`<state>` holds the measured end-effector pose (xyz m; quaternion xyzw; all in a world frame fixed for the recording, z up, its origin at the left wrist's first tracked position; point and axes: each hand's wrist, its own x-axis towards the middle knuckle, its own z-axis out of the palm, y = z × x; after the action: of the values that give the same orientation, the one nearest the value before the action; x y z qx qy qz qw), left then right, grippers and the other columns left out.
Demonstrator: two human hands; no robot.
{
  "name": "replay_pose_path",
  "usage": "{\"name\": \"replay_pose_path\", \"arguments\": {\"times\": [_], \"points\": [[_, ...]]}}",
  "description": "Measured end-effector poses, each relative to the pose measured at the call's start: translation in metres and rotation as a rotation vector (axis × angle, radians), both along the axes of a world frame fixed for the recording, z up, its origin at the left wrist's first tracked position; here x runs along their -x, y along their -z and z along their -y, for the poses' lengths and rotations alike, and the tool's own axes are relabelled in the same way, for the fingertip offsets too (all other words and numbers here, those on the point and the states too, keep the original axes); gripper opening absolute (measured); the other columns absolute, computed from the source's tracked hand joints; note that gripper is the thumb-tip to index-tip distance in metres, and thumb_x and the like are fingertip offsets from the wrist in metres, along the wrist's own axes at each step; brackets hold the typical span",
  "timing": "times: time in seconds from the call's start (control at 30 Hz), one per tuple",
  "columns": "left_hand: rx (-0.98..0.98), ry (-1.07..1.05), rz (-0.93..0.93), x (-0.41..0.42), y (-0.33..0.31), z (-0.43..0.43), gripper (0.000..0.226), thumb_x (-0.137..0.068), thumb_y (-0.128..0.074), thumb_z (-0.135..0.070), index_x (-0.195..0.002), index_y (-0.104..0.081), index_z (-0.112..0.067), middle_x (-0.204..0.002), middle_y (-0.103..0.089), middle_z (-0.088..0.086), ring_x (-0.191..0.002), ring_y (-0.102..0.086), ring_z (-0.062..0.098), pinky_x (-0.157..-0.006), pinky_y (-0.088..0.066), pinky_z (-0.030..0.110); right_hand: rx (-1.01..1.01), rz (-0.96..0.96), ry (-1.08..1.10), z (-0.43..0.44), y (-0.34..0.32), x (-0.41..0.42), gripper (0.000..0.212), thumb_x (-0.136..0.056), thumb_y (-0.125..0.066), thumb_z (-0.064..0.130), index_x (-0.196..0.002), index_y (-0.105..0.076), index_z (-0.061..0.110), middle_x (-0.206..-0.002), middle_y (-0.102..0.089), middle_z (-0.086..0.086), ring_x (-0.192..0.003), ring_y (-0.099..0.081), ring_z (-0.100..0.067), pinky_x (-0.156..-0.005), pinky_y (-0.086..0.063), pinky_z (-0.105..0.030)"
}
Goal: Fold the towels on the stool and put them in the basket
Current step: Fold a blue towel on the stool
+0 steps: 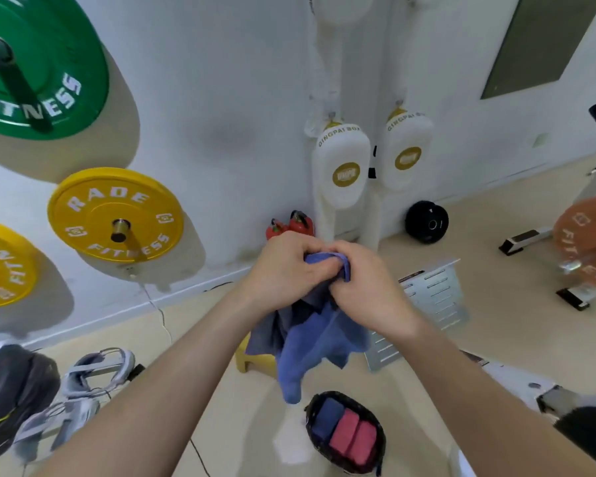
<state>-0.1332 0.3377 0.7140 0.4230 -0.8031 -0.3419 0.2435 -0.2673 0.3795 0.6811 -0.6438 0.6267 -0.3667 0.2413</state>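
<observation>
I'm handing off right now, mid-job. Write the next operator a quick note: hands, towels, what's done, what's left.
Left hand and right hand: both grip the top edge of a blue towel, which hangs unfolded over the yellow stool.
Basket: on the floor, holding one folded dark blue towel and two folded red towels.
Done: three towels folded and in.
Left: fold the held towel and put it in. The stool is mostly hidden, so check it for more.

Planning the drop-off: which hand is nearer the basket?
Right. The right hand holds the blue towel up above the basket; the left hand grips it further left, above the yellow stool.
</observation>
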Motion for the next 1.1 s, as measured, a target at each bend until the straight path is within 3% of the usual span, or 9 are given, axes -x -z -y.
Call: {"name": "replay_pose_path", "arguments": {"times": [0.07, 0.2, 0.43, 0.53, 0.63, 0.77, 0.87, 0.97, 1.1], "points": [[0.015, 0.001, 0.053, -0.013, 0.000, 0.023, 0.025, -0.080, -0.069, -0.024, -0.061, -0.062, -0.008, -0.056, -0.052, 0.007, -0.052, -0.041, 0.005, -0.051, -0.034, 0.023, 0.009, -0.140, 0.116, 0.022, 0.014, 0.000, 0.026, -0.067, -0.046, -0.002, -0.071, -0.052, 0.023, -0.070, -0.056, 0.005, -0.070, -0.052, -0.022, -0.059, -0.040, -0.035], [0.032, 0.110, 0.239, -0.052, 0.016, 0.083, 0.018, -0.074, -0.076, -0.021, -0.065, -0.061, -0.022, -0.056, -0.055, -0.012, -0.053, -0.047, 0.002, -0.054, -0.036, 0.015, -0.094, -0.378, 0.196, 0.062, 0.037, 0.009, 0.021, -0.067, -0.043, 0.002, -0.075, -0.061, 0.008, -0.076, -0.063, -0.012, -0.075, -0.050, -0.032, -0.059, -0.026, -0.034], [0.140, 0.151, 0.709, -0.153, 0.120, 0.234, 0.029, -0.075, -0.051, -0.004, -0.084, -0.062, -0.029, -0.072, -0.049, -0.008, -0.075, -0.053, 0.022, -0.069, -0.050, 0.038, -0.395, -0.666, 0.308, 0.149, 0.097, -0.003, 0.018, -0.072, -0.045, -0.001, -0.066, -0.052, 0.014, -0.067, -0.052, -0.007, -0.069, -0.048, -0.030, -0.054, -0.030, -0.031], [0.178, 0.143, 0.742, -0.188, 0.168, 0.292, 0.032, -0.072, -0.048, -0.003, -0.088, -0.064, -0.026, -0.081, -0.050, -0.002, -0.078, -0.057, 0.030, -0.067, -0.050, 0.041, -0.543, -0.670, 0.337, 0.191, 0.139, -0.015, 0.026, -0.075, -0.045, -0.001, -0.057, -0.039, 0.016, -0.060, -0.044, -0.004, -0.072, -0.054, -0.032, -0.057, -0.035, -0.032], [0.205, 0.070, 0.696, -0.208, 0.202, 0.339, 0.023, -0.072, -0.051, -0.006, -0.084, -0.064, -0.020, -0.080, -0.046, 0.002, -0.073, -0.057, 0.037, -0.064, -0.050, 0.045, -0.583, -0.576, 0.475, 0.234, 0.167, -0.022, 0.022, -0.074, -0.045, -0.005, -0.060, -0.050, 0.011, -0.073, -0.056, -0.016, -0.084, -0.061, -0.038, -0.060, -0.038, -0.033], [0.305, -0.093, 0.568, -0.211, 0.230, 0.389, 0.018, -0.074, -0.051, -0.004, -0.084, -0.066, -0.010, -0.086, -0.050, 0.010, -0.075, -0.056, 0.037, -0.060, -0.045, 0.042, -0.409, -0.528, 0.647, 0.271, 0.189, -0.024, 0.025, -0.066, -0.043, -0.006, -0.072, -0.061, 0.010, -0.078, -0.062, -0.018, -0.080, -0.059, -0.039, -0.063, -0.047, -0.037], [0.340, -0.296, 0.508, -0.217, 0.258, 0.415, 0.021, -0.079, -0.055, -0.004, -0.093, -0.070, -0.008, -0.094, -0.055, 0.016, -0.079, -0.056, 0.038, -0.057, -0.032, 0.036, -0.219, -0.490, 0.743, 0.284, 0.218, -0.014, 0.045, -0.058, -0.037, 0.002, -0.088, -0.070, 0.010, -0.080, -0.066, -0.019, -0.080, -0.058, -0.041, -0.068, -0.051, -0.044], [0.330, -0.376, 0.415, -0.237, 0.334, 0.418, 0.026, -0.076, -0.057, 0.001, -0.094, -0.072, -0.010, -0.095, -0.060, 0.016, -0.076, -0.057, 0.041, -0.057, -0.039, 0.036, -0.119, -0.516, 0.750, 0.281, 0.289, 0.000, 0.044, -0.057, -0.038, 0.005, -0.087, -0.069, 0.011, -0.075, -0.065, -0.020, -0.077, -0.057, -0.042, -0.065, -0.050, -0.042], [0.212, -0.285, 0.520, -0.258, 0.482, 0.392, 0.034, -0.072, -0.061, 0.003, -0.096, -0.071, -0.019, -0.098, -0.062, 0.010, -0.079, -0.062, 0.039, -0.060, -0.043, 0.036, -0.187, -0.407, 0.667, 0.253, 0.449, -0.009, 0.053, -0.065, -0.035, 0.009, -0.104, -0.071, 0.010, -0.100, -0.071, -0.014, -0.090, -0.058, -0.040, -0.078, -0.041, -0.033]]}}
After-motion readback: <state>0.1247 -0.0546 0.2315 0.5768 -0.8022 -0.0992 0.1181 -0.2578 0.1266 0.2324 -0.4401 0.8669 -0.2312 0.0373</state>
